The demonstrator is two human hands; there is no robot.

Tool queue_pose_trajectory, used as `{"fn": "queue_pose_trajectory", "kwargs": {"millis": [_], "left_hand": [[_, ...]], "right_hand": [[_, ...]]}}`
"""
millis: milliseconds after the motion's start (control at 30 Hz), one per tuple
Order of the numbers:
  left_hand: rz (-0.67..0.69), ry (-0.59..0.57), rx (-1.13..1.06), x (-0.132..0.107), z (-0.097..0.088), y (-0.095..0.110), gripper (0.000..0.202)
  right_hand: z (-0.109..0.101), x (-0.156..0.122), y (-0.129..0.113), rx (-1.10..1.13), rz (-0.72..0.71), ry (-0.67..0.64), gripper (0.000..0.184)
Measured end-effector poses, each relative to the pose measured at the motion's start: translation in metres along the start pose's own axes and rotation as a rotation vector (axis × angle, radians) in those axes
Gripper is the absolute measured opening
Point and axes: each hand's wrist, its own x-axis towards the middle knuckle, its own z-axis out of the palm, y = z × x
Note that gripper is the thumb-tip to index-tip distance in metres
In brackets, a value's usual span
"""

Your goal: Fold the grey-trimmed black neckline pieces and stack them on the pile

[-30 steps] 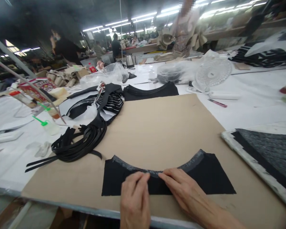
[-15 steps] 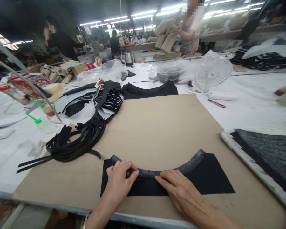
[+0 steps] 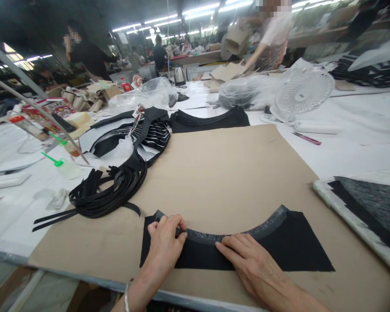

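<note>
A black fabric piece (image 3: 289, 249) with a curved upper edge lies flat on a brown cardboard sheet (image 3: 227, 173) near the table's front edge. A grey strip (image 3: 266, 223) runs along that curve. My left hand (image 3: 164, 245) rests on the left part of the piece, fingers closed in a pinch on the grey strip. My right hand (image 3: 243, 255) lies flat on the fabric just below the middle of the curve, fingers stretched out and pressing down.
A bundle of black straps (image 3: 107, 195) lies left of the cardboard, striped black fabric (image 3: 149, 134) behind it. A white fan (image 3: 303, 93), plastic bags (image 3: 143, 99), glue bottles (image 3: 63, 167) and a grey board (image 3: 370, 206) at right surround the area. Other people work at the tables behind.
My left hand slid left along the curved edge, from beside the right hand to the strip's left part, and pinched it. My right hand stayed nearly in place.
</note>
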Motion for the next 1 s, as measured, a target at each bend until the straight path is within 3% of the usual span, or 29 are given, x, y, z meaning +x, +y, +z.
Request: {"fn": "queue_pose_trajectory", "kwargs": {"millis": [267,500,800,1000], "left_hand": [[-0.004,0.034,0.018,0.003,0.003,-0.003,0.018],[-0.011,0.057,0.042,0.002,0.001,-0.003,0.016],[-0.127,0.079,-0.021,0.01,-0.028,-0.04,0.009],[-0.13,0.072,-0.043,0.018,-0.028,-0.041,0.013]], "right_hand": [[0.001,0.009,-0.01,-0.004,0.05,-0.012,0.043],[0.026,0.04,-0.031,-0.052,0.047,-0.18,0.047],[0.04,0.033,-0.031,-0.199,0.016,-0.137,0.052],[0.046,0.033,-0.029,-0.23,0.007,-0.11,0.053]]}}
